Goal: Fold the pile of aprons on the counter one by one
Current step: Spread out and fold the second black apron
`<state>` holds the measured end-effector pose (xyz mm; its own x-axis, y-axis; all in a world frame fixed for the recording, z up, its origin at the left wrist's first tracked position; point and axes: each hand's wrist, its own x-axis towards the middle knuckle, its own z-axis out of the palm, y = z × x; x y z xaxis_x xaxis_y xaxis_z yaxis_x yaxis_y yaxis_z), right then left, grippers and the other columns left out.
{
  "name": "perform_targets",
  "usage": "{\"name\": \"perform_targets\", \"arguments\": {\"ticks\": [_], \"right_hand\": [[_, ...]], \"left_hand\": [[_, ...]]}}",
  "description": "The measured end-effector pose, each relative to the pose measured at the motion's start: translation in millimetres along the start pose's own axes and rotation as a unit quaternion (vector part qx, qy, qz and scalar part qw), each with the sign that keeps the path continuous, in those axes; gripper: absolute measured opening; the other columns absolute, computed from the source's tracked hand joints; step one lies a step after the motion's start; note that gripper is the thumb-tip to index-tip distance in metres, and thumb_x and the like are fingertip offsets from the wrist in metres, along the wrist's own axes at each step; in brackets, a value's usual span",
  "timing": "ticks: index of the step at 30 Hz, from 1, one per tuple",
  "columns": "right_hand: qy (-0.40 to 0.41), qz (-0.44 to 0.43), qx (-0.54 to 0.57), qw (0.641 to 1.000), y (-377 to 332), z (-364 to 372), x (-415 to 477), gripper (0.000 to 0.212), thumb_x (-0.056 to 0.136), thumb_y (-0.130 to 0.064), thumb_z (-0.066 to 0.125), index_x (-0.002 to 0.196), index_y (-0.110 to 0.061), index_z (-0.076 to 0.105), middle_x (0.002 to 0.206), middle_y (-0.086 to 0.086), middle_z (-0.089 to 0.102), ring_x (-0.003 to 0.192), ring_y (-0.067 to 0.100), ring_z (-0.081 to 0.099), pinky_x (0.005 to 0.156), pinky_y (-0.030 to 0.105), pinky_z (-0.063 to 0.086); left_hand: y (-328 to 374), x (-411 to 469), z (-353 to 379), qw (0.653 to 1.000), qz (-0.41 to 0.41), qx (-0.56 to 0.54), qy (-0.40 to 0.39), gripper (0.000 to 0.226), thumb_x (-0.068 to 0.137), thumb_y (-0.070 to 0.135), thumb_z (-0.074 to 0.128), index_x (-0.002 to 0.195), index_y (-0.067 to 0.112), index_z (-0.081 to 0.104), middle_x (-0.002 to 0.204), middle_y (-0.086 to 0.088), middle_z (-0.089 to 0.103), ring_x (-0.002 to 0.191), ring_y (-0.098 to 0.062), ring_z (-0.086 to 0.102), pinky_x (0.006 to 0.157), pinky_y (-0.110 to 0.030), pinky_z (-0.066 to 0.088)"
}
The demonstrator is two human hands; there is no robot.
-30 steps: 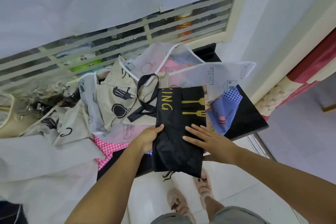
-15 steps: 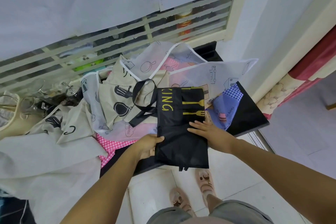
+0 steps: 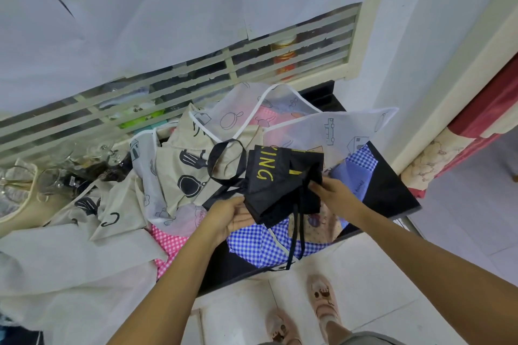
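Currently, both hands hold the partly folded black apron (image 3: 276,176) just above the pile on the counter (image 3: 391,193).

Left hand (image 3: 229,216): fingers curled under the apron's lower left corner, thumb on top, gripping the fabric. Right hand (image 3: 333,193): fingertips closed in a pinch on the apron's right edge. The apron is bunched between the two hands, with yellow lettering facing up. Its neck loop (image 3: 224,159) lies to the left on the beige utensil-print apron (image 3: 179,173). Two black ties (image 3: 297,232) hang from the apron over the blue gingham apron (image 3: 252,245) and past the counter's front edge. A translucent white apron (image 3: 308,127) lies behind, and a pink gingham apron (image 3: 168,244) lies to the left.
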<state>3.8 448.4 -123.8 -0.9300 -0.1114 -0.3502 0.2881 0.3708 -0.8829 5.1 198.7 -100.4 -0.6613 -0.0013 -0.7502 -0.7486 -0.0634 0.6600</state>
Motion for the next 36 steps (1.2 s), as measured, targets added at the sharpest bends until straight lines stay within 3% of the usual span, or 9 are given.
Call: {"name": "perform_targets", "arguments": {"ticks": [2, 4, 6, 9, 16, 19, 23, 29, 36], "right_hand": [[0.029, 0.004, -0.021, 0.999, -4, -4, 9, 0.038, 0.1, -0.03, 0.045, 0.072, -0.005, 0.053, 0.064, 0.01, 0.053, 0.062, 0.014, 0.047, 0.06, 0.027, 0.035], [0.057, 0.017, 0.001, 0.998, -8, -4, 15, 0.037, 0.101, -0.03, 0.043, 0.072, -0.008, 0.05, 0.066, 0.013, 0.051, 0.063, 0.017, 0.046, 0.059, 0.03, 0.032], [0.062, 0.043, 0.062, 0.995, -10, -3, 17, 0.034, 0.101, -0.031, 0.043, 0.091, -0.003, 0.059, 0.084, 0.018, 0.059, 0.077, 0.021, 0.053, 0.069, 0.036, 0.042], [0.062, 0.085, 0.147, 0.984, -1, -2, 20, 0.042, 0.101, -0.032, 0.043, 0.109, 0.006, 0.058, 0.103, 0.017, 0.062, 0.087, 0.02, 0.057, 0.09, 0.043, 0.047], [0.074, 0.105, 0.183, 0.975, 12, 0, 30, 0.04, 0.097, -0.041, 0.046, 0.091, -0.004, 0.059, 0.096, 0.016, 0.064, 0.093, 0.026, 0.061, 0.091, 0.044, 0.048], [0.114, 0.1, 0.113, 0.982, 22, 4, 35, 0.047, 0.097, -0.043, 0.046, 0.082, -0.001, 0.056, 0.078, 0.012, 0.054, 0.076, 0.022, 0.053, 0.074, 0.044, 0.046], [0.21, 0.079, 0.028, 0.974, 27, 10, 32, 0.038, 0.096, -0.036, 0.05, 0.066, -0.013, 0.051, 0.059, -0.001, 0.046, 0.061, 0.015, 0.045, 0.055, 0.026, 0.031], [0.269, 0.03, 0.088, 0.959, 25, 13, 31, 0.019, 0.091, -0.029, 0.063, 0.103, -0.022, 0.051, 0.093, -0.01, 0.057, 0.087, 0.002, 0.055, 0.072, 0.013, 0.04], [0.251, 0.003, 0.055, 0.966, 19, 11, 32, 0.017, 0.089, -0.02, 0.065, 0.104, -0.025, 0.058, 0.093, -0.013, 0.059, 0.088, -0.001, 0.055, 0.074, 0.011, 0.039]], "left_hand": [[6, 3, 6, 0.999, 0.036, 0.002, 0.02, 0.025, 0.096, 0.0, 0.046, 0.082, 0.009, 0.065, 0.064, -0.012, 0.069, 0.058, -0.024, 0.068, 0.055, -0.032, 0.058], [7, 11, 12, 0.991, 0.103, 0.052, 0.075, 0.027, 0.089, -0.009, 0.05, 0.096, 0.015, 0.06, 0.075, -0.006, 0.067, 0.07, -0.023, 0.066, 0.066, -0.037, 0.057], [7, 20, 14, 0.945, 0.2, 0.232, 0.114, 0.052, 0.08, -0.009, 0.06, 0.126, 0.01, 0.047, 0.108, -0.005, 0.06, 0.1, -0.022, 0.061, 0.089, -0.038, 0.052], [9, 30, 19, 0.873, 0.294, 0.386, 0.053, 0.073, 0.07, -0.002, 0.072, 0.135, 0.012, 0.043, 0.126, -0.001, 0.053, 0.116, -0.015, 0.053, 0.098, -0.031, 0.045], [32, 54, 31, 0.908, 0.247, 0.337, 0.026, 0.03, 0.085, 0.016, 0.072, 0.112, 0.007, 0.064, 0.098, -0.002, 0.068, 0.093, -0.016, 0.064, 0.063, -0.006, 0.044], [31, 63, 36, 0.911, 0.221, 0.344, 0.045, 0.026, 0.093, 0.027, 0.062, 0.108, 0.006, 0.064, 0.097, -0.003, 0.067, 0.087, -0.013, 0.06, 0.059, -0.008, 0.042], [27, 78, 42, 0.916, 0.208, 0.322, 0.115, 0.031, 0.089, 0.037, 0.065, 0.097, 0.007, 0.06, 0.088, -0.003, 0.064, 0.084, -0.019, 0.062, 0.061, -0.019, 0.043], [30, 84, 40, 0.961, 0.156, 0.207, 0.095, 0.033, 0.08, 0.007, 0.074, 0.104, 0.009, 0.052, 0.098, -0.006, 0.061, 0.089, -0.019, 0.059, 0.068, -0.019, 0.049], [38, 83, 29, 0.945, 0.077, 0.312, 0.056, 0.025, 0.077, -0.001, 0.067, 0.1, 0.006, 0.06, 0.091, -0.007, 0.064, 0.076, -0.016, 0.06, 0.059, -0.019, 0.048]]}}
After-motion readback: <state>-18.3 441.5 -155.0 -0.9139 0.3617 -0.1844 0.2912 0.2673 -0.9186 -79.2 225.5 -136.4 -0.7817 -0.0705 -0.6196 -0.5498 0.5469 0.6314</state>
